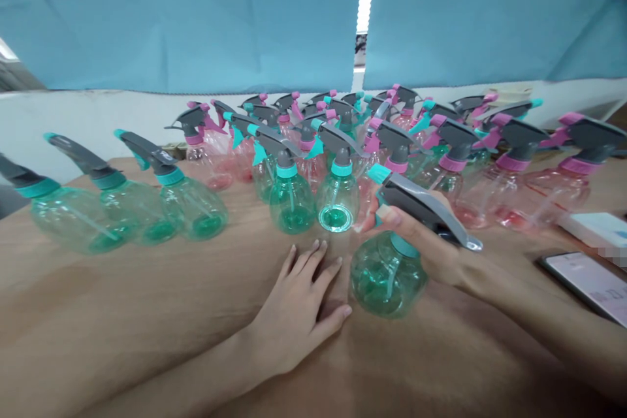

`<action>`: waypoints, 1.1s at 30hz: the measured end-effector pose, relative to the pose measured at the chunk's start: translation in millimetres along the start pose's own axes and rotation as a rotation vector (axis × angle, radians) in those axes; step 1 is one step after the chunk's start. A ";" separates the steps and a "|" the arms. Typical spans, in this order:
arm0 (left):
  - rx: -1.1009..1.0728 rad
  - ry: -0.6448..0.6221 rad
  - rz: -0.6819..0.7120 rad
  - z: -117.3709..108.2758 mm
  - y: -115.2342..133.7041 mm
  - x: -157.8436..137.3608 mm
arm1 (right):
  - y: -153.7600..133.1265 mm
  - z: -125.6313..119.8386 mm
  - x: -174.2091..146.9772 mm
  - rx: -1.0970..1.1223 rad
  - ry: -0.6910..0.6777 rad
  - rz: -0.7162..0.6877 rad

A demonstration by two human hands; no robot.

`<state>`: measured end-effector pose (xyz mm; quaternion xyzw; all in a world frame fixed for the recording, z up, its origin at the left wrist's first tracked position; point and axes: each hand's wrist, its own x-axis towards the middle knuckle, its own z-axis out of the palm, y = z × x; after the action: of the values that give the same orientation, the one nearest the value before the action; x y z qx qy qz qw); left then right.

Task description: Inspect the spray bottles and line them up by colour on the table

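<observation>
My right hand (pixel 426 235) is closed around the neck of a green spray bottle (pixel 389 277), under its grey trigger head with a teal nozzle. The bottle is slightly tilted; whether its base touches the table is unclear. My left hand (pixel 301 294) lies flat on the table with its fingers spread, holding nothing. Just beyond its fingertips stand two green spray bottles (pixel 292 206) with teal collars, side by side. Part of my right hand's fingers is hidden behind the trigger head.
Many pink and green spray bottles (pixel 450 176) crowd the back and right of the brown table (pixel 147 313). Several green bottles (pixel 193 206) stand at the left. A phone (pixel 588 284) and a white box (pixel 597 228) lie at the right. A blue curtain (pixel 196 13) hangs behind.
</observation>
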<state>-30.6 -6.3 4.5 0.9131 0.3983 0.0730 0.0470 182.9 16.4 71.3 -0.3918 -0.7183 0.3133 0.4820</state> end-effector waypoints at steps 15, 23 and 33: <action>-0.007 -0.020 -0.011 -1.6 1.3 0.5 | 12.0 1.7 1.9 0.052 -0.049 0.029; -0.016 -0.017 -0.013 -1.9 1.1 0.5 | 11.0 5.0 2.1 0.204 -0.047 -0.015; -0.039 -0.017 -0.012 -3.0 2.3 0.1 | 14.0 4.3 2.6 0.209 -0.079 0.061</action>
<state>-29.4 -7.7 7.9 0.9102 0.4019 0.0727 0.0687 181.9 25.3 59.4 -0.3486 -0.6878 0.4163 0.4817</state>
